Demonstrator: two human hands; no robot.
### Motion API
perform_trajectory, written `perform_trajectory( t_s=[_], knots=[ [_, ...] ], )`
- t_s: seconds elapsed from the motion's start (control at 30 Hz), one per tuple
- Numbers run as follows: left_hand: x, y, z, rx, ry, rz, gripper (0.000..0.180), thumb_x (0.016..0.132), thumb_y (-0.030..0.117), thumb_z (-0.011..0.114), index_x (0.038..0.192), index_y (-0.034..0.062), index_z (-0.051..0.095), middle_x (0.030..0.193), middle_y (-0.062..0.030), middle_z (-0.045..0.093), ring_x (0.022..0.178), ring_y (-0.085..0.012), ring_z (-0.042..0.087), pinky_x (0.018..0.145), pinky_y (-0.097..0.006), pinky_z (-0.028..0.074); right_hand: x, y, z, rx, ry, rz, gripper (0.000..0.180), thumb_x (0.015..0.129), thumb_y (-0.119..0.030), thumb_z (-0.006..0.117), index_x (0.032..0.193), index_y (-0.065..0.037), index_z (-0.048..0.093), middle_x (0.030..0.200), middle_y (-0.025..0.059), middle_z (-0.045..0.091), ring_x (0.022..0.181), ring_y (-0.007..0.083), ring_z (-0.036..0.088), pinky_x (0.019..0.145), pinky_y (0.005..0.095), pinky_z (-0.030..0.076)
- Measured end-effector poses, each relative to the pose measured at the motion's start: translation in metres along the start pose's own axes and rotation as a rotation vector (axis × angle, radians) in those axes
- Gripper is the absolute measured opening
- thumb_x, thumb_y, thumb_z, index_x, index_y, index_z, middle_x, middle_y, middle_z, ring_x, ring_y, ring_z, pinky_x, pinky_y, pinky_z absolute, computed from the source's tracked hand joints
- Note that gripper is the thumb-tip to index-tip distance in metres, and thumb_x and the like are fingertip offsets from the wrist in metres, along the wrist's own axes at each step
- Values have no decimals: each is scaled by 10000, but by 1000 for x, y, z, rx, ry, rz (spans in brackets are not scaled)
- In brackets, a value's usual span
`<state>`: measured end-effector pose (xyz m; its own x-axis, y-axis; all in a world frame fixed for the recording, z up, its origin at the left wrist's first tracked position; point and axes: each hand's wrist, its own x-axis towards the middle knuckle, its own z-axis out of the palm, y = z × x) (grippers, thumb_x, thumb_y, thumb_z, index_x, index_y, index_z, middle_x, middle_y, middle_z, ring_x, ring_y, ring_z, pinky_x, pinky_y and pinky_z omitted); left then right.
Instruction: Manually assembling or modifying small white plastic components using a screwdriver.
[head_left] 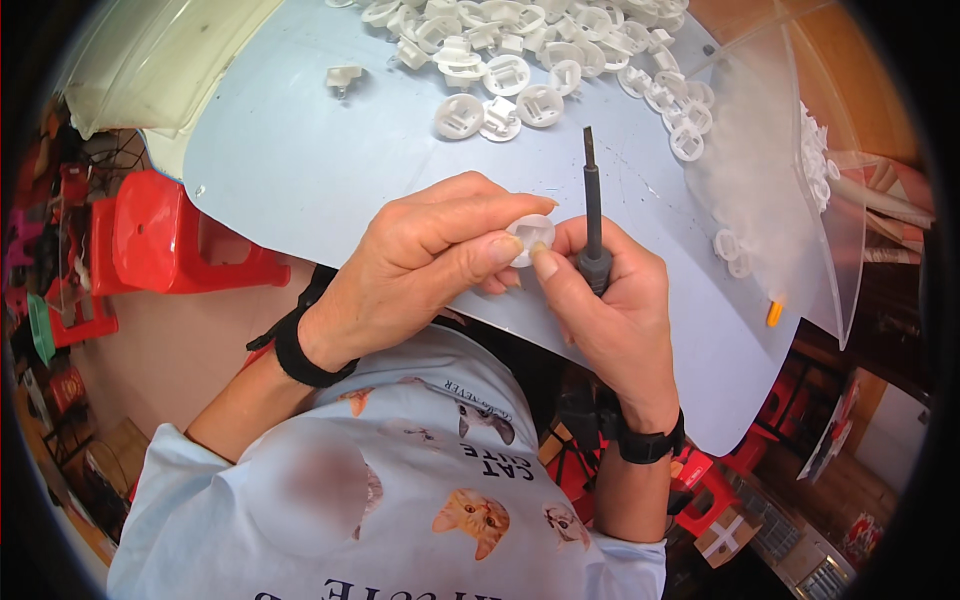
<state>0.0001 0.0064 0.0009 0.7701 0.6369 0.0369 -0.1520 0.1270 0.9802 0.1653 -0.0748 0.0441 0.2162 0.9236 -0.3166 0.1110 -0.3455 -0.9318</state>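
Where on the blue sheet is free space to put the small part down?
Bare blue sheet lies left of the hands, between the pile of white parts and the near edge. The far side is crowded with parts; the right side holds the clear bag.

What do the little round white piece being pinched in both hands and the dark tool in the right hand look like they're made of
Round white piece: likely molded plastic, matte, evenly white like the pile of similar parts. Dark tool: thin shaft probably dull metal, thicker grip looks like black plastic or rubber; hard to tell which.

pale blue table (pixel 300 150); heap of white plastic caps (pixel 530 50) on it
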Motion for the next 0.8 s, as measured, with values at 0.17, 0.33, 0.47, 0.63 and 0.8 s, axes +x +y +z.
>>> perform_trajectory(
  t_s=[0.17, 0.33, 0.47, 0.63, 0.8],
  knots=[
    [0, -1, 3, -24, 25, 18, 330, 965, 153, 513, 1212, -61, 563, 1047, -114, 560, 835, -145, 608, 736, -253, 527, 3, -2, -1, -26, -20, -17, 116, 879, -87, 619, 841, 11, 569, 649, -46, 522, 605, 15, 418, 515, 198, 348],
    [1, -2, 1, -41, 25, 35, 324, 962, 170, 523, 1177, -65, 586, 1016, -115, 577, 825, -149, 609, 719, -257, 523, 7, -1, -3, 51, -97, 10, 144, 881, -116, 620, 830, 8, 568, 665, -34, 543, 632, 18, 441, 538, 204, 367],
    [1, -2, 1, -68, 73, 21, 334, 960, 189, 529, 1169, -63, 592, 1003, -113, 588, 793, -142, 615, 703, -245, 526, 3, 0, -4, 6, -62, 17, 170, 888, -146, 618, 880, 11, 555, 670, -38, 540, 627, 19, 428, 537, 210, 365],
    [2, 2, 5, -76, 229, -75, 333, 952, 191, 542, 1168, -57, 596, 974, -98, 598, 778, -135, 637, 688, -221, 538, -35, 2, -11, -52, -38, 38, 210, 919, -155, 545, 1041, 2, 476, 635, 34, 506, 545, 106, 446, 521, 262, 371],
    [3, 4, 9, -27, 268, -41, 327, 949, 181, 547, 1169, -56, 597, 974, -92, 595, 791, -136, 644, 693, -221, 543, -53, 1, -16, -394, -32, -29, 194, 909, -118, 560, 1042, 4, 489, 695, 136, 566, 541, 263, 551, 518, 335, 422]
  ],
)
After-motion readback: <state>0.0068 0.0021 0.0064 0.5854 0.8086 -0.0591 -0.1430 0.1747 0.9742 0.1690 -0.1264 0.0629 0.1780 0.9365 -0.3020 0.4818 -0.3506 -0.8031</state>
